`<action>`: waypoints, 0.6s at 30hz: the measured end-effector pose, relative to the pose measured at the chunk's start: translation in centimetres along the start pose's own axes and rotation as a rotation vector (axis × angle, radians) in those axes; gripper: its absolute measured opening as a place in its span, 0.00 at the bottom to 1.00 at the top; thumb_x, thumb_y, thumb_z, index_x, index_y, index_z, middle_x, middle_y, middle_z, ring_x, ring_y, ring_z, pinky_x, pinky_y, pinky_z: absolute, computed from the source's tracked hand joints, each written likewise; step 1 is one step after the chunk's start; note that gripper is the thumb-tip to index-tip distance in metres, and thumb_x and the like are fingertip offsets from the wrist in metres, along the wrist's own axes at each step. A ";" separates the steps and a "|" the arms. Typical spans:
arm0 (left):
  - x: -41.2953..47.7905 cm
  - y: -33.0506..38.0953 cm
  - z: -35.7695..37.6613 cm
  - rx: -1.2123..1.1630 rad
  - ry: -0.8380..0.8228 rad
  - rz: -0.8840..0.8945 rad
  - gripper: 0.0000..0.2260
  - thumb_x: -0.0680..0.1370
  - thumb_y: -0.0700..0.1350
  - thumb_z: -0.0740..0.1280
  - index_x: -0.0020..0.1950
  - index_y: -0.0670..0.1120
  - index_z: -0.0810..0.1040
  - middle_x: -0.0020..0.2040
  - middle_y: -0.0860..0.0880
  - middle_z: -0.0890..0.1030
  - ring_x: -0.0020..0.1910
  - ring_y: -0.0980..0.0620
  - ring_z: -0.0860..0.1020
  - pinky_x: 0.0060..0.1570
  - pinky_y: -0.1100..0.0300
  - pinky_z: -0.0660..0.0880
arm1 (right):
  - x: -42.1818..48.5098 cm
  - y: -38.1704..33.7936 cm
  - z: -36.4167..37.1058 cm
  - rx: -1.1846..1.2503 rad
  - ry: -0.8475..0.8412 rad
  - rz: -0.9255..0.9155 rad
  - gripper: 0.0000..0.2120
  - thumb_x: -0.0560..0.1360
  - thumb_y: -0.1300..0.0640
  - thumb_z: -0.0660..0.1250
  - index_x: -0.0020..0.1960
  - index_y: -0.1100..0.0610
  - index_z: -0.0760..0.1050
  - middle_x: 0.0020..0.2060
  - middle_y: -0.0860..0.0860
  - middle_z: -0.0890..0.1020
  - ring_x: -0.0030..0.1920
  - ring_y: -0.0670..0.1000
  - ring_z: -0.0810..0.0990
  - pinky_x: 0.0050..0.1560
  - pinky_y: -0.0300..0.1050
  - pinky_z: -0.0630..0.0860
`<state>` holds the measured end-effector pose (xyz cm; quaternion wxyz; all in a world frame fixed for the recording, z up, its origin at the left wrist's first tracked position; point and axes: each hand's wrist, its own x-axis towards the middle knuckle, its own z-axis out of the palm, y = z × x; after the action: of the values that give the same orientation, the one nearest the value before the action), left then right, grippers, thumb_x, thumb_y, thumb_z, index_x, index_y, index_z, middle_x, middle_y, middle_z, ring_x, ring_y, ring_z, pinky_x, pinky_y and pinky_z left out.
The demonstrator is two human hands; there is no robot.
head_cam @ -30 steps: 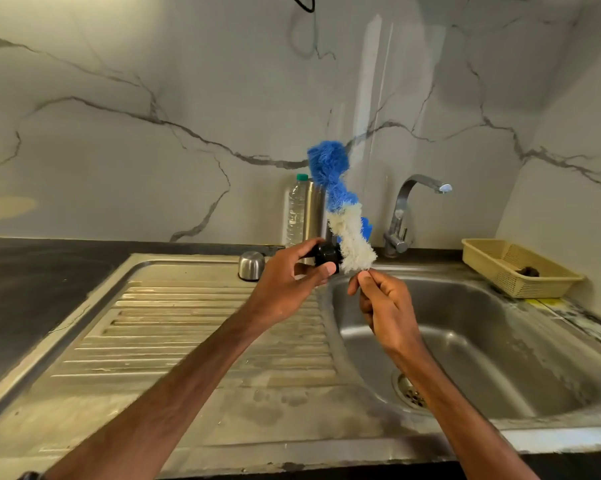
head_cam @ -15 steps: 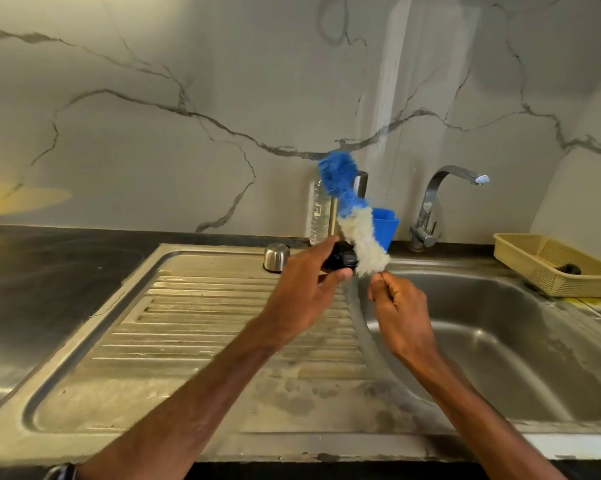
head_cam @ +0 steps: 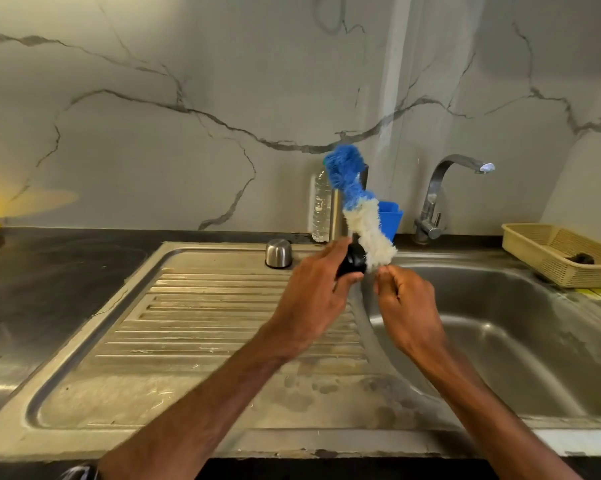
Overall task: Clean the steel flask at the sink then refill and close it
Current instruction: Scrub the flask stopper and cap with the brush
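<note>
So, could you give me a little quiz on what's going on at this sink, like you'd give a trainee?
1. True or false: water runs from the tap.
2. The left hand grips: A a sponge, B a black round object, C a glass.
3. The brush is white below and ____ on top.
Key: 1 false; 2 B; 3 blue.
</note>
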<state>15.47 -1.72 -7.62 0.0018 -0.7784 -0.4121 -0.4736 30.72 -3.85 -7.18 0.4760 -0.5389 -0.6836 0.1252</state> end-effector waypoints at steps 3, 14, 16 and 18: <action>1.3 -1.8 -1.6 0.024 0.141 -0.096 0.19 0.81 0.53 0.69 0.68 0.45 0.76 0.52 0.48 0.85 0.47 0.59 0.81 0.51 0.67 0.79 | -0.8 0.0 0.6 -0.027 -0.065 -0.034 0.17 0.84 0.59 0.58 0.36 0.51 0.70 0.30 0.45 0.75 0.30 0.39 0.75 0.30 0.31 0.68; 1.0 -1.2 -1.2 -0.012 0.098 -0.083 0.21 0.80 0.53 0.69 0.69 0.44 0.76 0.54 0.46 0.85 0.48 0.59 0.81 0.46 0.78 0.73 | -0.8 -0.3 0.1 -0.021 -0.089 -0.040 0.18 0.83 0.61 0.58 0.35 0.50 0.68 0.30 0.45 0.73 0.30 0.38 0.74 0.30 0.29 0.68; 1.2 -2.2 -2.4 -0.023 0.180 -0.124 0.18 0.80 0.54 0.69 0.64 0.44 0.79 0.46 0.48 0.85 0.41 0.57 0.82 0.42 0.69 0.78 | -1.1 -0.3 0.8 -0.016 -0.111 -0.063 0.18 0.84 0.61 0.58 0.36 0.51 0.70 0.30 0.46 0.74 0.29 0.38 0.73 0.29 0.30 0.68; 0.7 -1.8 -2.4 -0.039 0.139 -0.103 0.17 0.81 0.53 0.69 0.65 0.45 0.78 0.49 0.49 0.85 0.43 0.58 0.82 0.46 0.66 0.79 | -0.6 0.0 1.1 -0.036 -0.095 -0.062 0.17 0.84 0.60 0.58 0.36 0.54 0.71 0.30 0.47 0.75 0.29 0.42 0.73 0.29 0.34 0.68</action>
<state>12.68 -1.07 -6.50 -0.0093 -0.7213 -0.4412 -0.5338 29.87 -3.97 -8.00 0.4371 -0.5194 -0.7238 0.1237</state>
